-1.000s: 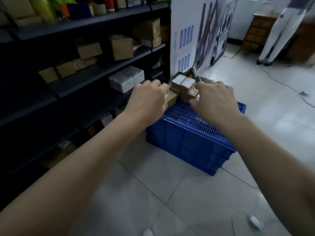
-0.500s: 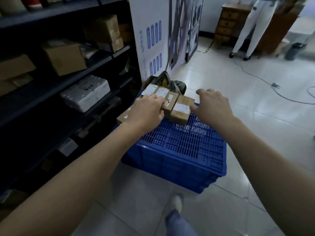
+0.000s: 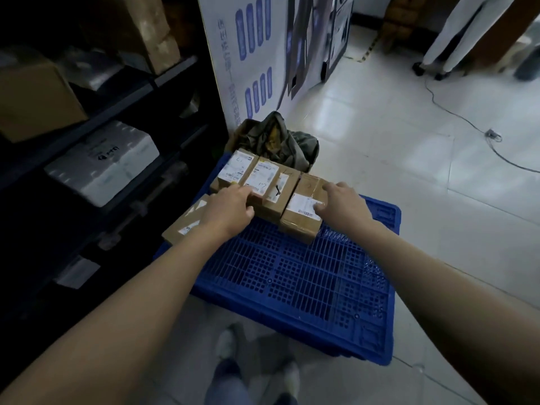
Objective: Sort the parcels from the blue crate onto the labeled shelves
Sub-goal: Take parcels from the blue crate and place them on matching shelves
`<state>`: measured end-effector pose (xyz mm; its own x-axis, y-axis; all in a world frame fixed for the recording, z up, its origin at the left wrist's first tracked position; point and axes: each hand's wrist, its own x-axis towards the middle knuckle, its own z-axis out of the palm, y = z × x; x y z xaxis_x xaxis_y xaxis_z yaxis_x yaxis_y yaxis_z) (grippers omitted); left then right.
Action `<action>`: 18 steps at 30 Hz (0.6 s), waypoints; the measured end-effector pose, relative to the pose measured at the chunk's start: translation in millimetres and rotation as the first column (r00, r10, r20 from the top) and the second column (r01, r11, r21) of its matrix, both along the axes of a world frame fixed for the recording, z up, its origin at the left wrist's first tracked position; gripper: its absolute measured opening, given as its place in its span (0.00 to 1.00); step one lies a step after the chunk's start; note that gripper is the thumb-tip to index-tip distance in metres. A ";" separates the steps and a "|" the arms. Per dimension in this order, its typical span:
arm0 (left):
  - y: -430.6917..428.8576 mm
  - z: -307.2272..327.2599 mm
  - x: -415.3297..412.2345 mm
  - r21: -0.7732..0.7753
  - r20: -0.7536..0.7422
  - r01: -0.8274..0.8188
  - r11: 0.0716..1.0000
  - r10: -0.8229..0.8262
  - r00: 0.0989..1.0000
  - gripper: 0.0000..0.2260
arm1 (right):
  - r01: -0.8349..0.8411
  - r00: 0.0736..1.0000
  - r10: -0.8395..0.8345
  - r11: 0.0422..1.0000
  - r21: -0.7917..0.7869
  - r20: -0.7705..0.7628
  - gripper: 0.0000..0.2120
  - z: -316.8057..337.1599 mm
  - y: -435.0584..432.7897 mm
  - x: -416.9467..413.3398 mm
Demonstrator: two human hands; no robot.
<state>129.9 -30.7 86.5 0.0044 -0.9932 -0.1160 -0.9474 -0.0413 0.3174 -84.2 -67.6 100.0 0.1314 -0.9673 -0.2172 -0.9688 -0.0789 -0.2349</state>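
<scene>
The left hand [image 3: 230,210] covers part of a parcel [image 3: 187,222] at centre left; label text [image 3: 304,206] is too small to read (shelves [image 3: 87,118] at upper left are very dark).

The near half of the upturned blue perforated plastic crate [image 3: 298,276] is bare, so you can pass your hands over it freely. At its far edge a tight row of brown cardboard parcels with white labels [image 3: 271,185] blocks the way, with a crumpled olive cloth bag [image 3: 277,138] just behind. Left, the dark metal shelving [image 3: 122,106] crowds in; a white foam box [image 3: 102,165] fills its middle level, and the lower level is probably too dim to judge. Right, pale floor tiles [image 3: 409,141] lie open apart from a thin trailing cable [image 3: 467,124].
</scene>
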 end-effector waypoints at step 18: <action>-211.6 -132.5 131.3 0.358 -0.135 -0.137 0.924 0.196 0.971 0.21 | 0.286 0.573 -0.665 0.710 0.644 0.479 0.26 -154.0 -172.7 132.5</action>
<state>261.2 -242.3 -46.0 0.1174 -0.8783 -0.4635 -0.8529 -0.3283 0.4059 48.3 -240.3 -54.1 -0.0350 -0.7237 -0.6892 -0.3971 0.6429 -0.6549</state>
